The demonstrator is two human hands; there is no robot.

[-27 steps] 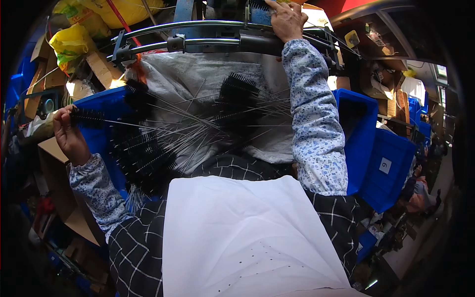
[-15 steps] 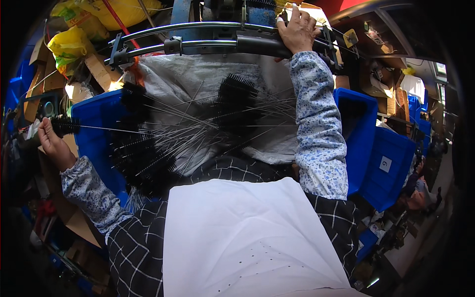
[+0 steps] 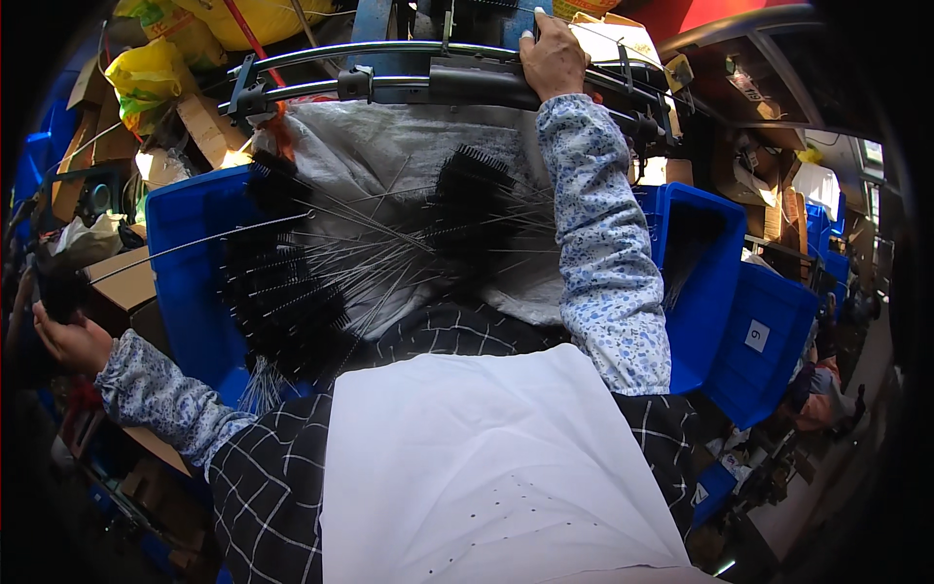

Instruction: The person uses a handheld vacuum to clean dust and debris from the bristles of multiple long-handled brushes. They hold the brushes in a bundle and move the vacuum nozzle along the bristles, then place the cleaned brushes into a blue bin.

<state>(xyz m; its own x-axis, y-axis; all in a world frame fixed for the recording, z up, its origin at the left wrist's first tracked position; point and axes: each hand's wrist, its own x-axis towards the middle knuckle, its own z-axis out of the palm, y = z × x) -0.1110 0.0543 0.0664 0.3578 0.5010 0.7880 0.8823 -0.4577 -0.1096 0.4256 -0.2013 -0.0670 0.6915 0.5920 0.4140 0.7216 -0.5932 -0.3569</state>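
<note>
My left hand (image 3: 76, 343), out at the far left, is closed round the dark bristle head of a wire brush (image 3: 64, 290). That brush's bare wire stem reaches right, ending in a small loop above the blue bin. My right hand (image 3: 556, 60) is up at the machine (image 3: 462, 83), by its blue part behind the metal rails; the thumb and index finger are apart, and I see nothing held. Below the rails, several black wire brushes (image 3: 282, 292) lie heaped on the left with stems crossing over grey-white sheeting (image 3: 389, 136). More black brushes (image 3: 472, 190) lie in the middle.
A blue bin (image 3: 185, 253) stands at the left. On the right are another blue bin (image 3: 715, 243) and a blue crate (image 3: 764, 331) with a white label. Yellow bags (image 3: 151, 73) and cardboard (image 3: 206, 131) crowd the back left. A person (image 3: 822, 394) is at the far right.
My left hand has moved outward and down to the left with the brush, its stem sliding left off the heap. My right hand has shifted left along the machine.
</note>
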